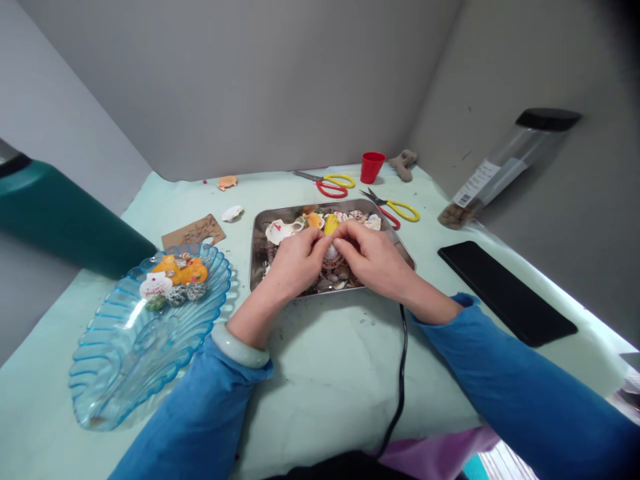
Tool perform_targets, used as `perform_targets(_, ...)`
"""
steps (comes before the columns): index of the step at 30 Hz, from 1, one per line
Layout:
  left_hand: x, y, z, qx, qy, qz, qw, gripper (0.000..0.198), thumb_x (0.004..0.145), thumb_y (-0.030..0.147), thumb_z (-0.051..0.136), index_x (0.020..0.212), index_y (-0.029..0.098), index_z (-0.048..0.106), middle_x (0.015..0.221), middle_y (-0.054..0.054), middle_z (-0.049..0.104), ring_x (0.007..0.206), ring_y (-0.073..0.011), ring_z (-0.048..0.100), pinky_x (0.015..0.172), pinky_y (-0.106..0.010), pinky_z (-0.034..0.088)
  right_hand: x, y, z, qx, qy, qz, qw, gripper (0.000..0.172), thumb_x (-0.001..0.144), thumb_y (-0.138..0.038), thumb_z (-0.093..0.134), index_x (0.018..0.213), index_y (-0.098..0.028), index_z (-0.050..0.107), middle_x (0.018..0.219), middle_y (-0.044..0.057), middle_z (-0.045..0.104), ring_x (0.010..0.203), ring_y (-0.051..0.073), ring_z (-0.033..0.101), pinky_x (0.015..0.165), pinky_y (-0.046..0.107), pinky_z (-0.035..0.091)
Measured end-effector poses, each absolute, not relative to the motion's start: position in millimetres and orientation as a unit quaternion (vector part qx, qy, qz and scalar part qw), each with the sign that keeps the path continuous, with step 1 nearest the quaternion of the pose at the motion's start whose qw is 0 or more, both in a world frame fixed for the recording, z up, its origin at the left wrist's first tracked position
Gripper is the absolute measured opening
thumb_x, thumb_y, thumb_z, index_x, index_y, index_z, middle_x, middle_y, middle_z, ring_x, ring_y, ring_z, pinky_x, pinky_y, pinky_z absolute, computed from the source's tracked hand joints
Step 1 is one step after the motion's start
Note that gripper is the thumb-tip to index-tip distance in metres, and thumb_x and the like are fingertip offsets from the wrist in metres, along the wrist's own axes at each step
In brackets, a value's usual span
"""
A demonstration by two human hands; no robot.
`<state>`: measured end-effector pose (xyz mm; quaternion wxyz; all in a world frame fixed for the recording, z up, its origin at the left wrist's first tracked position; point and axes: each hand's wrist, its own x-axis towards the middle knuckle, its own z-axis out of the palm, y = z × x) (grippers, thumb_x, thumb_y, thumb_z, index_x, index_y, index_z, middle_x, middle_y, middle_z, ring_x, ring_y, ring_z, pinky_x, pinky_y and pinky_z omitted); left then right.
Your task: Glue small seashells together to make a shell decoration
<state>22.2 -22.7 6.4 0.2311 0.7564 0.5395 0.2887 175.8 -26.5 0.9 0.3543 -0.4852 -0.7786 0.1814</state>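
Both hands meet over a metal tray [256, 250] of shells. My left hand [303, 257] is closed, thumb and forefinger pinched at the tray's middle. Opposite it, my right hand [367, 253] is closed in a similar pinch, its fingertips close to the left ones. Just below the fingertips shows a round, ridged shell [332, 259], pale on top with a brownish rim. Whether the fingers grip this shell or some small piece above it, I cannot tell. Behind the fingertips are a yellow shell [331, 223] and an orange one [313, 221]; a white shell [280, 231] lies left.
A blue shell-shaped dish [150, 360] holds decorated shells and stones beside a green bottle [65, 217]. Behind the tray are scissors [330, 183], more scissors [393, 205] and a red cup [372, 167]. A black slab [505, 290] and a clear container [495, 177] stand right; a cable [401, 380] runs in front.
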Motion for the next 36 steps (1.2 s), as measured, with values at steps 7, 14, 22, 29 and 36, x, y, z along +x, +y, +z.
perform_targets(7, 22.1, -22.9, 5.4, 0.760, 0.540, 0.284, 0.223, 0.030, 0.088, 0.038, 0.040, 0.068, 0.018, 0.050, 0.053, 0.001, 0.055, 0.057, -0.0131, 0.052, 0.053, -0.022, 0.035, 177.0, -26.9, 0.3, -0.484, -0.784, 0.174, 0.349, 0.012, 0.086, -0.021, 0.043, 0.083, -0.019, 0.054, 0.074, 0.000, 0.057, 0.067, 0.014, 0.050, 0.063, 0.026, 0.034)
perform_targets(14, 22.5, -22.5, 5.6, 0.761, 0.545, 0.275, 0.221, 0.029, 0.088, 0.035, 0.039, 0.067, 0.018, 0.049, 0.052, 0.001, 0.053, 0.055, -0.0130, 0.051, 0.054, -0.022, 0.034, 176.6, -27.1, -0.3, -0.478, -0.793, 0.162, 0.342, 0.013, 0.087, -0.020, 0.042, 0.084, -0.018, 0.054, 0.076, 0.001, 0.058, 0.069, 0.015, 0.051, 0.064, 0.026, 0.035)
perform_targets(22, 21.5, -22.4, 4.3, 0.763, 0.540, 0.277, 0.221, 0.030, 0.088, 0.038, 0.039, 0.068, 0.018, 0.050, 0.052, 0.001, 0.054, 0.056, -0.0131, 0.051, 0.054, -0.022, 0.035, 176.6, -27.4, -0.3, -0.476, -0.797, 0.155, 0.337, 0.013, 0.086, -0.020, 0.041, 0.085, -0.019, 0.054, 0.077, 0.001, 0.059, 0.070, 0.015, 0.052, 0.064, 0.026, 0.035)
perform_targets(29, 22.2, -22.9, 5.5, 0.760, 0.543, 0.278, 0.223, 0.030, 0.088, 0.037, 0.039, 0.066, 0.019, 0.049, 0.052, 0.001, 0.054, 0.055, -0.0135, 0.052, 0.054, -0.023, 0.035, 176.9, -27.1, -1.2, -0.472, -0.798, 0.155, 0.341, 0.014, 0.086, -0.020, 0.040, 0.085, -0.019, 0.054, 0.077, 0.002, 0.059, 0.070, 0.016, 0.051, 0.064, 0.027, 0.034)
perform_targets(36, 21.9, -22.2, 4.7, 0.762, 0.542, 0.274, 0.226, 0.030, 0.088, 0.038, 0.039, 0.068, 0.018, 0.050, 0.052, 0.001, 0.054, 0.056, -0.0134, 0.051, 0.054, -0.022, 0.035, 177.0, -26.4, -2.5, -0.470, -0.800, 0.150, 0.341, 0.013, 0.087, -0.020, 0.041, 0.085, -0.019, 0.054, 0.077, 0.002, 0.058, 0.070, 0.015, 0.051, 0.064, 0.027, 0.035)
